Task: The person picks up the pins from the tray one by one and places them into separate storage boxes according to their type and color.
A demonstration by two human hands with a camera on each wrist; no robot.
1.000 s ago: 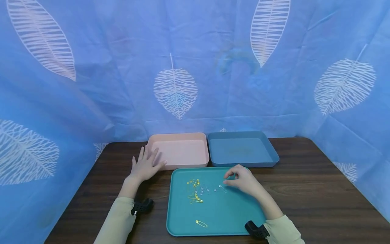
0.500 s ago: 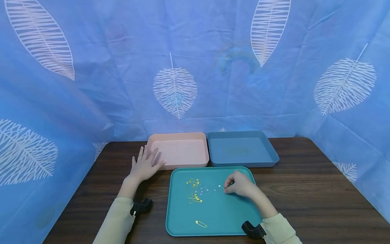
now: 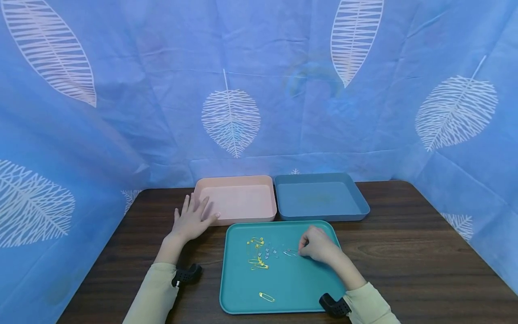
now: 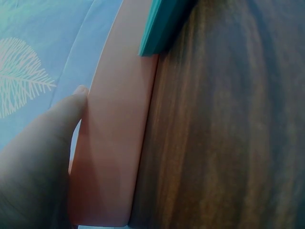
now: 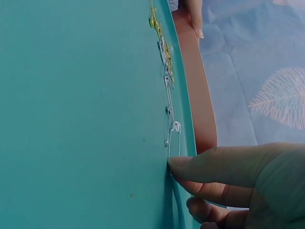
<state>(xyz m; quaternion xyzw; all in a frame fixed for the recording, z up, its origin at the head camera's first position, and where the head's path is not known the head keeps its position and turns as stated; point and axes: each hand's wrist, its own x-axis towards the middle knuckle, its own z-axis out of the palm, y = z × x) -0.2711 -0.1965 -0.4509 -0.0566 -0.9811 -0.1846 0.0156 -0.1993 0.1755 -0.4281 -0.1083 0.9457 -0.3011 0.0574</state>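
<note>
My right hand [image 3: 319, 245] is over the right part of the teal tray [image 3: 299, 288]. Between thumb and forefinger it pinches the end of a silver safety pin [image 5: 176, 128], whose capped head points away from the fingers. More silver safety pins [image 3: 267, 253] lie to its left, beside a loose cluster of gold safety pins [image 3: 259, 263]. One gold safety pin [image 3: 266, 297] lies apart, near the front of the tray. My left hand [image 3: 190, 223], fingers spread, rests on the left end of the pink tray [image 3: 247, 204]; its thumb touches the front rim in the left wrist view.
To the right of the pink tray stands a blue tray [image 3: 323, 202], both just behind the teal one. All stand on a dark wooden table [image 3: 404, 252]. A blue cloth [image 3: 291, 126] with white leaf prints hangs behind and at the sides.
My right hand came down and slightly left onto the silver safety pin, and its thumb and forefinger have closed on it. The left hand stays on the pink tray.
</note>
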